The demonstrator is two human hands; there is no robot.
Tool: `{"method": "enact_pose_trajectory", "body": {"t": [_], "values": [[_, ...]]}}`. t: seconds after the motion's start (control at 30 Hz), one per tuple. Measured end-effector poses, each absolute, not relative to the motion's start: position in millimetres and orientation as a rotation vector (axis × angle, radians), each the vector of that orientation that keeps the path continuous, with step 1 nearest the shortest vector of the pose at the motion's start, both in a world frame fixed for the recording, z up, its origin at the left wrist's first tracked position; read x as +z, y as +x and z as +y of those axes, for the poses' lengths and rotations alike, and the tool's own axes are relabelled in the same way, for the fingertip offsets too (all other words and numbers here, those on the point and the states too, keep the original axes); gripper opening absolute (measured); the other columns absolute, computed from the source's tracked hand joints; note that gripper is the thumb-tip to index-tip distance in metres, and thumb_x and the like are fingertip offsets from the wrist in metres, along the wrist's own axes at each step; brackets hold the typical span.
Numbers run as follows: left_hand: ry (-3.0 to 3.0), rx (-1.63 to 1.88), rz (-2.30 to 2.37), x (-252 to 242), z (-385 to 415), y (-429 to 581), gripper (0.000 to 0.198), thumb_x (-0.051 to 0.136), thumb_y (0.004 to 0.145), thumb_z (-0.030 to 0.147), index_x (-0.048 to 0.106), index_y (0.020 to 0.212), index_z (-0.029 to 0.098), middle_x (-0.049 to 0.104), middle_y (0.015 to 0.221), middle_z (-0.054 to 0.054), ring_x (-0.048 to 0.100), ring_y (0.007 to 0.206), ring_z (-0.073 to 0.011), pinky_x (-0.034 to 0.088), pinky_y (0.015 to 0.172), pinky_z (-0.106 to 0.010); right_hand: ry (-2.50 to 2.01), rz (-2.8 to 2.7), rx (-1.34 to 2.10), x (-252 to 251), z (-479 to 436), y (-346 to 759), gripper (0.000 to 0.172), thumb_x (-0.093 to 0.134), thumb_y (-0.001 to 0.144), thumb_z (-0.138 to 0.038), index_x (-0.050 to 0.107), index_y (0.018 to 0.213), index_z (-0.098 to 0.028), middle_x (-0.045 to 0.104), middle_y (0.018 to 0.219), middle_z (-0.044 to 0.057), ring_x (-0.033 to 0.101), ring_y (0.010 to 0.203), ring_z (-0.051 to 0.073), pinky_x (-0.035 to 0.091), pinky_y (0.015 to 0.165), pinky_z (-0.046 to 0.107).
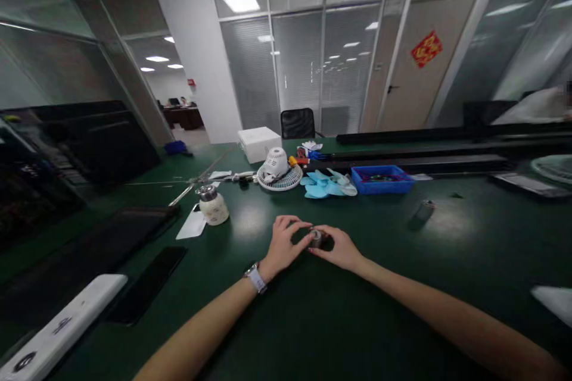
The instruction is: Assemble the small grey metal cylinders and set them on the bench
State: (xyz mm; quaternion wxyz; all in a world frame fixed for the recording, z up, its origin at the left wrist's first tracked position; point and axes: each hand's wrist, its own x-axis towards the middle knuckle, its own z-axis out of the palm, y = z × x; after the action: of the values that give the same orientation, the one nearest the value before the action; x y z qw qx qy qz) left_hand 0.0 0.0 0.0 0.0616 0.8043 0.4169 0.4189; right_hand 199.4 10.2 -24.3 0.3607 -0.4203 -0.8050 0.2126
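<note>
A small grey metal cylinder that looks like a small motor (pixel 316 239) is held upright between my two hands, over the green table. My left hand (pixel 285 244), with a watch on its wrist, pinches it from the left with thumb and forefinger. From the right, my right hand (pixel 340 248) curls its thumb and fingers round the same part. The fingers hide much of its sides. A second grey metal cylinder (pixel 425 209) stands farther right on the table, apart from both hands.
Beyond my hands lie light-blue fan blades (pixel 318 184), a white fan housing (pixel 276 166), a blue tray (pixel 383 181) and a white box (pixel 260 141). At left are a jar (pixel 213 205), a black phone-like slab (pixel 147 286) and a white power strip-like bar (pixel 67 324). A person sits far right.
</note>
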Motion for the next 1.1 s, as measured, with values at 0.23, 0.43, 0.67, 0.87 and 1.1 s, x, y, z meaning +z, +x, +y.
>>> {"method": "enact_pose_trajectory", "body": {"t": [0.23,0.43,0.67,0.87,1.1], "values": [[2.304,1.260,1.275,6.5,2.1,19.8,0.024,0.059,0.084,0.043,0.074,0.091,0.026,0.060,0.099,-0.006,0.049,0.102,-0.0205,0.040,0.091,-0.037,-1.023,-2.069,0.635,-19.5,6.1,201.6,0.042,0.069,0.073,-0.045,0.062,0.106,-0.020,0.065,0.096,0.004,0.060,0.085,0.017,0.048,0.077,0.031],[2.292,1.172,1.416,6.1,1.0,-23.8,0.026,0.057,0.085,0.044,0.074,0.098,0.030,0.060,0.099,-0.005,0.047,0.100,-0.0211,0.040,0.089,-0.037,-1.063,-2.065,0.693,-11.0,2.0,202.3,0.045,0.069,0.073,-0.046,0.063,0.110,-0.020,0.065,0.104,0.005,0.060,0.090,0.018,0.048,0.081,0.032],[2.278,0.906,1.680,-16.7,2.2,-59.9,0.028,0.057,0.082,0.051,0.074,0.098,0.035,0.060,0.106,-0.006,0.044,0.104,-0.0255,0.038,0.091,-0.044,-1.106,-2.086,0.731,-7.4,0.8,203.3,0.046,0.067,0.074,-0.048,0.063,0.111,-0.020,0.064,0.106,0.006,0.058,0.093,0.018,0.048,0.084,0.034],[2.124,1.095,1.722,-21.3,8.4,-59.0,0.039,0.056,0.081,0.047,0.067,0.114,0.030,0.060,0.115,-0.007,0.047,0.107,-0.0255,0.037,0.096,-0.044,-1.114,-2.092,0.744,-7.3,0.8,204.5,0.047,0.067,0.075,-0.049,0.062,0.112,-0.021,0.063,0.108,0.006,0.058,0.094,0.019,0.047,0.085,0.036],[1.643,1.337,1.656,-21.5,11.9,-65.1,0.040,0.033,0.082,0.028,0.072,0.082,0.018,0.069,0.092,-0.006,0.059,0.092,-0.0207,0.042,0.087,-0.034,-1.127,-2.084,0.724,-8.4,1.2,203.0,0.048,0.068,0.073,-0.050,0.064,0.111,-0.021,0.064,0.108,0.007,0.058,0.097,0.019,0.046,0.087,0.037]]}}
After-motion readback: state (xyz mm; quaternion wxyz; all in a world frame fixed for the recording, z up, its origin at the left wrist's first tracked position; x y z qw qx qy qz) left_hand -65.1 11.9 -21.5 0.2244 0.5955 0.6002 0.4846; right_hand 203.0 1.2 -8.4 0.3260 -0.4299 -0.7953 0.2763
